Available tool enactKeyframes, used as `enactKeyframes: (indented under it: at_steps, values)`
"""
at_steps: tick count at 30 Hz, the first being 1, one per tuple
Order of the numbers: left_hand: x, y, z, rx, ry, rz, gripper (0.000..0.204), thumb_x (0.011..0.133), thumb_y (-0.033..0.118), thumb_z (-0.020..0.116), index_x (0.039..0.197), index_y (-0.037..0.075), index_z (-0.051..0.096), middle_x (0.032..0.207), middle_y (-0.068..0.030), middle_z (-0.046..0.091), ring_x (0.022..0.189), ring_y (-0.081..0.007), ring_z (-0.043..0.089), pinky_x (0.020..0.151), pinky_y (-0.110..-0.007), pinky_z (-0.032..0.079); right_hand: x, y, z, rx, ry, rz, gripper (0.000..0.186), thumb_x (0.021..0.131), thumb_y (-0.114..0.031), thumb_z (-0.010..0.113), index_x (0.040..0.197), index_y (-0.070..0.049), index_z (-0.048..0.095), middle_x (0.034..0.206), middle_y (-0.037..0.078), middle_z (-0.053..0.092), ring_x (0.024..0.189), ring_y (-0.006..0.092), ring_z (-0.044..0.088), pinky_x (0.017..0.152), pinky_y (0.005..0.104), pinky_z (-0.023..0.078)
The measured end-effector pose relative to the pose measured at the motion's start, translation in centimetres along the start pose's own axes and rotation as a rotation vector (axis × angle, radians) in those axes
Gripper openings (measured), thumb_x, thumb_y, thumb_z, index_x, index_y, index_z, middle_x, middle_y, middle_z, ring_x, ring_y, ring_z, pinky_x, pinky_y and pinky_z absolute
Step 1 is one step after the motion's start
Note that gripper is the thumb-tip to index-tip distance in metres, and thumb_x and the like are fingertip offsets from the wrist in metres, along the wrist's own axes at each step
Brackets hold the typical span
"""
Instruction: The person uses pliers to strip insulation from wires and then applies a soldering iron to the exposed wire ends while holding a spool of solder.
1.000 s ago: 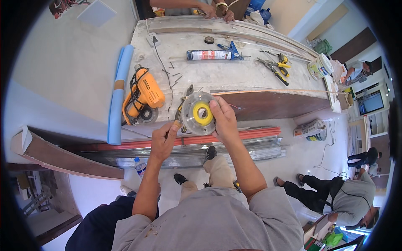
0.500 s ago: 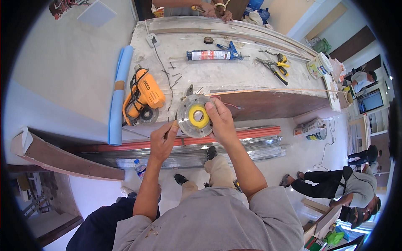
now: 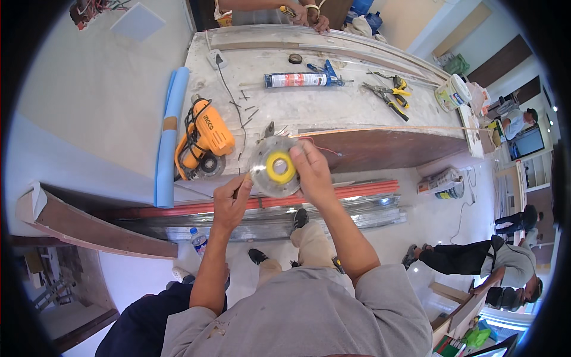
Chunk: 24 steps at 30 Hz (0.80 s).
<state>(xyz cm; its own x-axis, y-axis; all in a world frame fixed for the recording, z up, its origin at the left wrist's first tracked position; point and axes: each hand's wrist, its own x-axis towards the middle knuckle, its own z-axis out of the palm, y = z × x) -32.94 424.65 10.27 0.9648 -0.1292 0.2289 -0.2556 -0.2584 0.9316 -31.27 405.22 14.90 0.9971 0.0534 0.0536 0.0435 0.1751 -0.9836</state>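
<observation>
Blue roll just L of orange power tool on bench. L hand is curled at left rim of clear disc w/ yellow ring; can't tell if gripping. Disc's btwn hands, nr bench's front edge. R hand pinches its right rim. White bucket on bench, far R.

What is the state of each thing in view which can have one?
Clear disc with yellow ring: held by the right hand
Left hand: curled, grip unclear
Orange power tool: lying, black cord wrapped around
Blue sheet: rolled up
Caulking gun: lying, cartridge loaded
Black plug: in white socket block
Bottle: blue cap on
</observation>
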Motion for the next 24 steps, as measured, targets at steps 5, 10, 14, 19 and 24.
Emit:
enactKeyframes:
  at_steps: [5,10,14,19,24]
  values:
    - [-0.4,-0.5,-0.5,-0.042,0.002,-0.049,0.026,0.095,0.019,0.054,0.105,-0.003,0.064,0.067,-0.0021,0.053,0.063,-0.0072,0.043,0.055,-0.024,0.038,-0.1,-1.6,-0.2,0.051,0.088,0.134,0.026,0.098,-0.029,0.049,0.107,-0.005,0.055,0.067,-0.002,0.054,0.043,0.0024,0.045,0.035,0.0194,0.034]
    - [-0.1,-0.4,-0.1,-0.023,-0.011,-0.030,0.026,0.096,0.019,0.054,0.104,-0.003,0.064,0.066,-0.0003,0.052,0.063,-0.0065,0.043,0.055,-0.024,0.038,-0.2,-0.2,0.3,-0.024,0.008,-0.027,0.026,0.097,-0.029,0.050,0.105,-0.005,0.056,0.068,-0.002,0.056,0.045,0.0024,0.047,0.036,0.0193,0.036]
    - [-0.1,-0.7,0.2,-0.082,-0.030,-0.080,0.026,0.096,0.018,0.053,0.102,-0.003,0.065,0.065,0.0014,0.051,0.061,-0.0056,0.041,0.054,-0.024,0.036,0.3,-1.6,-1.1,0.175,0.216,0.162,0.026,0.098,-0.031,0.048,0.105,-0.007,0.054,0.067,-0.002,0.055,0.045,0.0032,0.048,0.034,0.0184,0.034]
    - [-1.0,-2.3,-1.0,-0.270,0.086,-0.272,0.025,0.097,0.020,0.051,0.102,-0.002,0.062,0.062,0.0037,0.047,0.057,-0.0036,0.035,0.052,-0.023,0.034,-0.3,1.7,-3.6,0.171,0.285,0.112,0.025,0.099,-0.030,0.047,0.108,-0.007,0.053,0.076,-0.001,0.057,0.052,0.0032,0.048,0.038,0.0182,0.036]
    - [-0.4,-1.8,-1.5,-0.041,0.227,-0.216,0.026,0.092,0.024,0.058,0.104,0.001,0.060,0.070,-0.0033,0.056,0.063,-0.0126,0.052,0.058,-0.030,0.044,-5.2,7.0,-5.7,-0.094,0.300,0.253,0.027,0.096,-0.023,0.053,0.117,-0.005,0.050,0.087,0.002,0.060,0.065,0.0056,0.053,0.047,0.0204,0.042]
